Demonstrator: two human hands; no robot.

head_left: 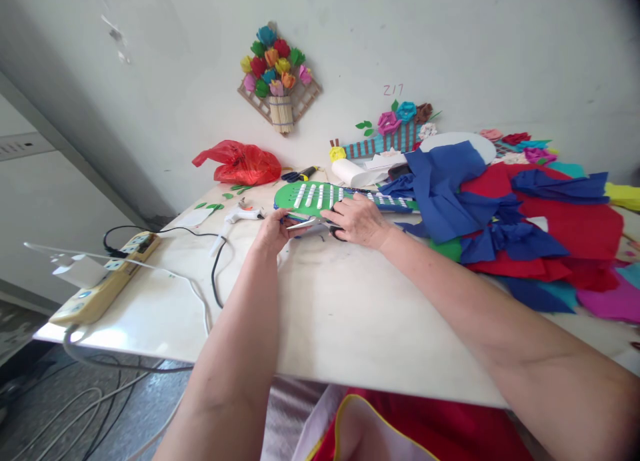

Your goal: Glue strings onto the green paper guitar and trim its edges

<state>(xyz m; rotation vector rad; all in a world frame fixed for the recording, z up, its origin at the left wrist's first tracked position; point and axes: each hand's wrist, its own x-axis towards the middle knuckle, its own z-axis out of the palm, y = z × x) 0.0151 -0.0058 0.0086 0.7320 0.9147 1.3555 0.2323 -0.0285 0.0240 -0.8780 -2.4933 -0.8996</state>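
Observation:
A flat, rounded green craft piece (287, 197) with rows of white strips and a blue edge lies on the table. My left hand (274, 232) is closed at its near left edge, thumb and fingers pinching the rim. My right hand (361, 220) grips a pair of scissors (304, 224) by black handles. Their blades point left along the near edge of the piece, towards my left fingers. Whether the blades have anything between them is too small to tell. The right end of the piece runs under blue crepe paper (440, 188).
Left of my hands lies a white glue gun (243, 214) with a black cord. A power strip (110, 274) with cables sits at the left edge. Behind are a red plastic bag (245, 164) and yellow-black pliers (303, 174). Red crepe paper (565, 214) spreads at right.

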